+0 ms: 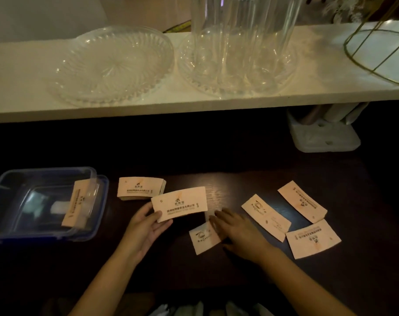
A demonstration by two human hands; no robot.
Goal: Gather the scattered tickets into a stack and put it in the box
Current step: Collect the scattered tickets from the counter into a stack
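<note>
Left hand (146, 226) pinching one ticket (180, 203); right hand (237, 231), fingers together, flat on ticket (203, 240); stack (140, 188) beside box (2, 201)

Pale cream tickets (302, 200) printed with dark text and small logos lie on a very dark brown table (239, 174). A clear plastic box (45, 233) has a blue rim. Above, a white shelf (148, 103) carries a clear glass dish (112, 65) cut with a radiating star pattern and beaded edge, plus a gold wire frame (376, 51).
</note>
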